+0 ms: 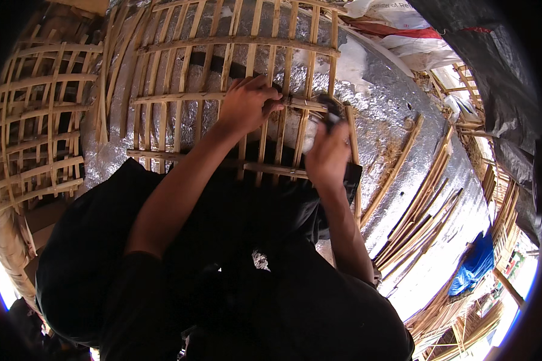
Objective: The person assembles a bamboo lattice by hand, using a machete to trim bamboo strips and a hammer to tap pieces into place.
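Note:
A lattice of split bamboo strips (pixel 238 41) lies in front of me, its near edge over my dark-clothed lap. My left hand (pixel 244 107) is at a middle crosspiece (pixel 176 97), with thumb and fingers bent together close to a crossing. Whatever those fingertips pinch is too small or hidden to name. To the right, my right hand (pixel 329 157) is closed round a dark hammer-like tool (pixel 330 112), smeared by motion. That tool's head is just above the fist, close to the right end of the same crosspiece; its handle is hidden in the hand.
Finished-looking bamboo lattices (pixel 39 111) stand at the left. Silvery sheeting (pixel 379 78) covers the ground. Loose bamboo strips (pixel 418 210) lie at the right, near a blue plastic sheet (pixel 473 265). White sacks (pixel 412 45) and dark sheeting (pixel 494 72) are at the far right.

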Demonstrator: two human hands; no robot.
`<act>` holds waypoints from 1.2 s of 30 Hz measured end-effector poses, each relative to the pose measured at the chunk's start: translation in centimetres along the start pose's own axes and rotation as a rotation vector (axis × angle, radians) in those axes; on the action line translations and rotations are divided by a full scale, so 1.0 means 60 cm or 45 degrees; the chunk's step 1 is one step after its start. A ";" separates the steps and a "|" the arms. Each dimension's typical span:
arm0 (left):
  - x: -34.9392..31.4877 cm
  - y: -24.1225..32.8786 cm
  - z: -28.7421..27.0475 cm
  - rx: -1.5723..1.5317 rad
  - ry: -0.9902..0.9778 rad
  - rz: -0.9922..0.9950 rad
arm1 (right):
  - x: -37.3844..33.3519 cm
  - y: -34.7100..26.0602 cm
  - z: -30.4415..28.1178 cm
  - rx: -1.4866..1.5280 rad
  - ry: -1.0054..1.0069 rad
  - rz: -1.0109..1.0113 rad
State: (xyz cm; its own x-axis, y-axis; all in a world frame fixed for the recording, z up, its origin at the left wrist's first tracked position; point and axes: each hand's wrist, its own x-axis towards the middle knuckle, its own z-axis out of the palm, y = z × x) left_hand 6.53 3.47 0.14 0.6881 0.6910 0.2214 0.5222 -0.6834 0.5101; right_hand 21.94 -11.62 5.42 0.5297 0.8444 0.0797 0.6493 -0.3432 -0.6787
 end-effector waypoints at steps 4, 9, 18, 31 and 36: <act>0.002 -0.007 -0.004 -0.057 -0.017 -0.017 | 0.010 0.062 0.031 -0.228 -0.025 -0.496; 0.005 0.002 -0.011 -0.025 -0.093 -0.068 | 0.021 0.048 0.026 -0.210 0.002 -0.272; 0.008 -0.018 -0.002 -0.031 -0.011 0.000 | 0.049 0.017 0.022 -0.186 -0.567 0.031; 0.006 -0.004 -0.007 -0.010 -0.096 -0.057 | 0.077 0.013 -0.008 -0.181 -0.774 0.094; -0.003 -0.012 -0.007 0.192 -0.106 0.062 | 0.074 0.028 -0.072 -0.103 -0.261 -0.022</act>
State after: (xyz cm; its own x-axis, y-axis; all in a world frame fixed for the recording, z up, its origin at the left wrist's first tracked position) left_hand 5.83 3.95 0.12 0.7505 0.6387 0.1697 0.5526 -0.7474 0.3687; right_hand 27.75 -10.21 7.75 0.4013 0.9137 -0.0650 0.7036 -0.3529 -0.6168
